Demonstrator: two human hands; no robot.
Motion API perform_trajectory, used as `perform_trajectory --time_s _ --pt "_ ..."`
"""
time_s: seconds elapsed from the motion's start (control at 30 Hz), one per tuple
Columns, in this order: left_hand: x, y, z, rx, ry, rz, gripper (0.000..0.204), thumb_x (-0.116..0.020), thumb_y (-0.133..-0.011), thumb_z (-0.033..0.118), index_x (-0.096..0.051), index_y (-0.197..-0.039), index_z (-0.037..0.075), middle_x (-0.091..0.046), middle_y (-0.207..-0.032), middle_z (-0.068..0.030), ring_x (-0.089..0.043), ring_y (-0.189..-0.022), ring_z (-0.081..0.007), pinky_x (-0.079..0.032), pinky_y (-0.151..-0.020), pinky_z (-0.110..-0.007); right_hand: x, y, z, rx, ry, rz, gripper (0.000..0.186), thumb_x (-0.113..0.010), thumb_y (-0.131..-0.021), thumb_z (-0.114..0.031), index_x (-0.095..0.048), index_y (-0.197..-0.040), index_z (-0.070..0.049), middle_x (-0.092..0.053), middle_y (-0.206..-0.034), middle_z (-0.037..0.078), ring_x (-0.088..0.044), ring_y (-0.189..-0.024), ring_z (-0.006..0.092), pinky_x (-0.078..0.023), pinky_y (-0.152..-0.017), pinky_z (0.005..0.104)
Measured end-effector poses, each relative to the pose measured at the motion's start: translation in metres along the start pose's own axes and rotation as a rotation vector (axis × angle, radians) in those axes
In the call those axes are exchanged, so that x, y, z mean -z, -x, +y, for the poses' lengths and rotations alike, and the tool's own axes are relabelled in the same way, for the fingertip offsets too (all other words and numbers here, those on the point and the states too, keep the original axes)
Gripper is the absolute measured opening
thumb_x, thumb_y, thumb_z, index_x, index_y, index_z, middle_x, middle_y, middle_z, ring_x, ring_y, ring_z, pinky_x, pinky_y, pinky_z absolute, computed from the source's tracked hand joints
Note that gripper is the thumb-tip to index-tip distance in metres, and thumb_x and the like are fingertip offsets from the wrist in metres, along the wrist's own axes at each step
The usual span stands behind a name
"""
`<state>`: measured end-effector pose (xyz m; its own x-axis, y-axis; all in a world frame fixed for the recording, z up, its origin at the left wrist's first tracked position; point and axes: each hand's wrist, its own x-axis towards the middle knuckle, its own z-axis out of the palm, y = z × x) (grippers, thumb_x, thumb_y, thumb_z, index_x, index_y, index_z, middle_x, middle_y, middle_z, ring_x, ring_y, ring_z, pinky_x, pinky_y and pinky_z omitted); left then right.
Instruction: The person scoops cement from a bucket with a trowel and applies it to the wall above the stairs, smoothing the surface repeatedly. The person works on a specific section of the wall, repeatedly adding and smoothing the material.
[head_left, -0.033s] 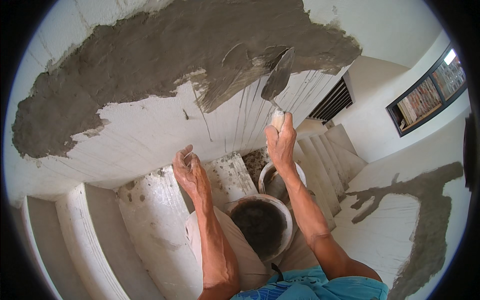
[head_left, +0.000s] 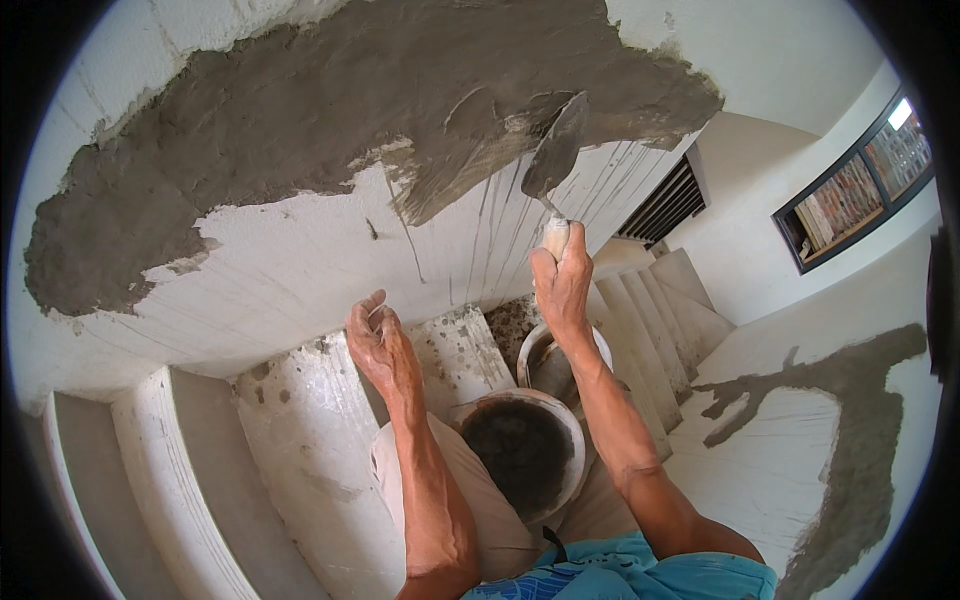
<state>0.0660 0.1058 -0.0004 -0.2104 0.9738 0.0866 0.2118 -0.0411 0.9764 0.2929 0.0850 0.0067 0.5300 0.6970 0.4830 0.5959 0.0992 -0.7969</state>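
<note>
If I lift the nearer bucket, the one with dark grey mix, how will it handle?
Likely heavy for its size: the dark grey mix spreads broadly across the bucket. Probably messy to grip, since its pale inner side looks smeared. Tipping is hard to judge, as its base is hidden.

Spattered pale stairs (head_left: 300, 450); dark-framed window (head_left: 862, 183) in white wall (head_left: 745, 200); black slatted grille (head_left: 663, 207).

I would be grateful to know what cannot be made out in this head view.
All in the head view:
- Much of the trowel handle: wrapped by the right hand.
- Part of the rear bucket: behind the front bucket and right forearm.
- The uppermost part of the grey wall patch: cut off by the top edge.
</note>
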Motion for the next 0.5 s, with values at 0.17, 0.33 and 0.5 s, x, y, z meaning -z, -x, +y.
perform_trajectory --time_s 0.17,0.33,0.5 --pt "-0.001 0.001 0.001 0.002 -0.002 0.010 0.026 -0.054 -0.095 0.005 -0.064 -0.118 -0.001 -0.061 -0.118 -0.0200 -0.066 -0.105 -0.0305 -0.056 -0.088 -0.044 -0.009 0.007 -0.015 0.130 0.094 -0.004 0.025 -0.057 -0.082 0.000 -0.044 -0.103 0.004 -0.054 -0.069 0.023 -0.059 -0.062 0.0422 -0.047 -0.058 0.0490" --pt "-0.002 0.002 0.000 -0.015 0.003 0.011 0.025 -0.054 -0.094 0.004 -0.065 -0.116 -0.001 -0.061 -0.117 -0.0194 -0.066 -0.103 -0.0301 -0.056 -0.086 -0.043 -0.019 0.020 -0.030 0.036 0.176 -0.092 0.027 -0.058 -0.083 0.000 -0.042 -0.105 0.004 -0.057 -0.074 0.026 -0.063 -0.067 0.0465 -0.048 -0.060 0.0518" --pt "-0.005 0.002 -0.002 -0.052 -0.005 0.009 0.025 -0.053 -0.094 0.004 -0.065 -0.116 -0.001 -0.062 -0.117 -0.0186 -0.066 -0.103 -0.0301 -0.056 -0.084 -0.041 -0.022 0.024 -0.028 0.039 0.214 -0.107 0.029 -0.060 -0.084 -0.001 -0.041 -0.105 0.003 -0.058 -0.076 0.027 -0.064 -0.069 0.0475 -0.050 -0.061 0.0523"
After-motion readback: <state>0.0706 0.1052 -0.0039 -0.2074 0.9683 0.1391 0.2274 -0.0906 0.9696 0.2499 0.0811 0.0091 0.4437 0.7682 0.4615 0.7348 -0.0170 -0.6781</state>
